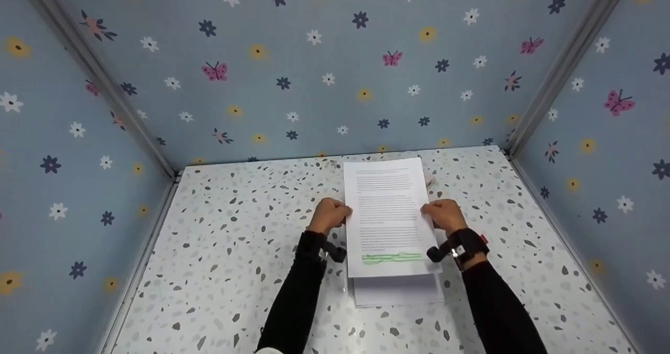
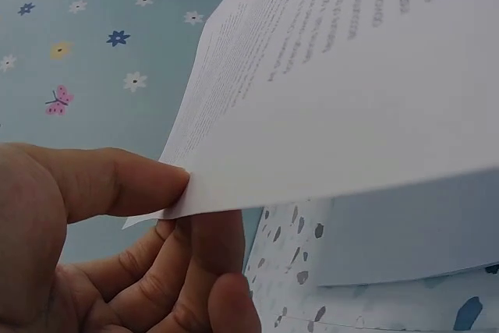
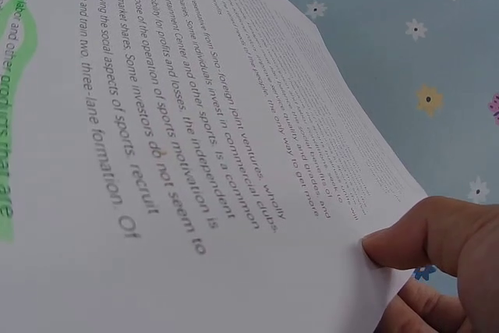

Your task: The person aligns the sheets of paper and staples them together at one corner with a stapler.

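A printed sheet of paper (image 1: 387, 218) is held up between both hands, with green highlighting across its lowest lines. The left hand (image 1: 330, 215) pinches its left edge; in the left wrist view the thumb (image 2: 148, 185) lies on top and the fingers are curled beneath. On the opposite edge, the right hand (image 1: 446, 215) pinches the paper, its thumb (image 3: 405, 243) pressing the printed face. Under the raised sheet, more white paper (image 1: 398, 292) lies on the table; how many sheets it holds I cannot tell.
The speckled white table (image 1: 251, 228) is bounded by blue flowered panels at the back (image 1: 335, 61) and on both sides. Just behind the sheet's right edge a small pinkish thing (image 1: 430, 180) shows, mostly hidden. Each wrist wears a black strap with a camera.
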### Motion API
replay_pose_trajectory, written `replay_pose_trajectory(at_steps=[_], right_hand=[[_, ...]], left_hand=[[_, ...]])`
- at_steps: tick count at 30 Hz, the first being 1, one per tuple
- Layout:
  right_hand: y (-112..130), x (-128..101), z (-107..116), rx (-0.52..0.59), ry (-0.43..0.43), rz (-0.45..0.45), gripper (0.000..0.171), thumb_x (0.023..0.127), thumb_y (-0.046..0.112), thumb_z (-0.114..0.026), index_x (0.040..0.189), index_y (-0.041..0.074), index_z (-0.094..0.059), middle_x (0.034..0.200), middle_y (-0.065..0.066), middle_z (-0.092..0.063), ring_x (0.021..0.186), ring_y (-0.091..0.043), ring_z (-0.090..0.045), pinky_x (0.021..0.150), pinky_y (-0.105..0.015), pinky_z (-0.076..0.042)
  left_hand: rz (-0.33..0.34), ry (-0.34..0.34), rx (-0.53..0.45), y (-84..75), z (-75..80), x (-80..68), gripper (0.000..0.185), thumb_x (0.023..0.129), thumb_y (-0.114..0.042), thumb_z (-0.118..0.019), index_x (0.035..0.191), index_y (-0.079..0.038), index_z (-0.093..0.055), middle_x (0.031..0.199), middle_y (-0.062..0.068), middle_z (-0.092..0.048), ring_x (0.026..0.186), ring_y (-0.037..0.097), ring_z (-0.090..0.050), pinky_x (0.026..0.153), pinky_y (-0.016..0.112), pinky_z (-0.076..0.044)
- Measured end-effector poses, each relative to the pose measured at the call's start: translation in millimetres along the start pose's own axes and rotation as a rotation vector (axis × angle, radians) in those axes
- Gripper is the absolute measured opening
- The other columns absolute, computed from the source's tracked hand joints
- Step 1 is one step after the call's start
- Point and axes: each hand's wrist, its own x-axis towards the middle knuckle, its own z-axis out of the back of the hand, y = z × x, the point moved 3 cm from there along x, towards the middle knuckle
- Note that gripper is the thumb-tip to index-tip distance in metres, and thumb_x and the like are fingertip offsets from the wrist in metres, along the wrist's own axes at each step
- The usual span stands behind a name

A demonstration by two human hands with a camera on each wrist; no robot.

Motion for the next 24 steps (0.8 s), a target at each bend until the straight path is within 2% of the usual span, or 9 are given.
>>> replay_pose_trajectory(at_steps=[4, 8, 13, 17, 20, 24], right_hand=[[-11, 0, 1, -0.021, 0.0, -0.017, 0.028, 0.092, 0.018, -0.064, 0.107, -0.004, -0.074, 0.098, -0.01, -0.069, 0.079, -0.019, -0.062, 0.066, -0.027, -0.05], [-23, 0, 1, -0.043, 0.001, -0.021, 0.025, 0.093, 0.019, -0.064, 0.102, -0.002, -0.075, 0.098, -0.011, -0.07, 0.079, -0.02, -0.062, 0.066, -0.028, -0.05], [-36, 2, -1, -0.06, 0.007, -0.038, 0.023, 0.092, 0.019, -0.064, 0.092, 0.0, -0.077, 0.091, -0.008, -0.072, 0.074, -0.019, -0.063, 0.064, -0.029, -0.05], [-44, 2, -3, -0.073, 0.013, -0.052, 0.022, 0.09, 0.018, -0.064, 0.092, 0.0, -0.077, 0.09, -0.007, -0.072, 0.072, -0.018, -0.062, 0.062, -0.028, -0.05], [-47, 0, -4, -0.097, 0.023, -0.053, 0.024, 0.091, 0.019, -0.063, 0.095, -0.001, -0.076, 0.09, -0.008, -0.071, 0.072, -0.019, -0.062, 0.063, -0.029, -0.049], [-53, -1, -7, -0.126, 0.026, -0.066, 0.025, 0.091, 0.021, -0.064, 0.096, 0.0, -0.076, 0.09, -0.008, -0.071, 0.074, -0.02, -0.062, 0.064, -0.029, -0.048]], left_hand=[[0.048, -0.001, 0.053, 9.1, -9.3, 2.9, 0.023, 0.087, -0.009, -0.064, 0.064, -0.01, -0.064, 0.065, 0.005, -0.065, 0.058, 0.017, -0.054, 0.056, 0.032, -0.04], [0.082, 0.011, 0.061, 17.2, -17.4, 3.1, 0.019, 0.088, -0.009, -0.065, 0.069, -0.005, -0.07, 0.072, 0.007, -0.069, 0.067, 0.026, -0.063, 0.055, 0.031, -0.039], [0.102, 0.032, 0.05, 25.6, -23.9, 1.3, 0.015, 0.089, -0.009, -0.066, 0.078, -0.002, -0.075, 0.071, 0.008, -0.069, 0.075, 0.029, -0.068, 0.066, 0.036, -0.049], [0.114, 0.034, 0.079, 34.3, -28.5, 1.3, 0.014, 0.088, -0.01, -0.066, 0.08, -0.002, -0.075, 0.067, 0.005, -0.067, 0.076, 0.03, -0.069, 0.072, 0.044, -0.054], [0.126, 0.024, 0.095, 41.5, -31.4, 2.7, 0.015, 0.086, -0.01, -0.067, 0.074, -0.004, -0.073, 0.064, 0.003, -0.065, 0.072, 0.029, -0.068, 0.066, 0.041, -0.053], [0.141, 0.01, 0.131, 48.9, -34.3, 4.9, 0.016, 0.084, -0.011, -0.069, 0.069, -0.007, -0.07, 0.06, 0.001, -0.062, 0.061, 0.02, -0.061, 0.055, 0.03, -0.044]])
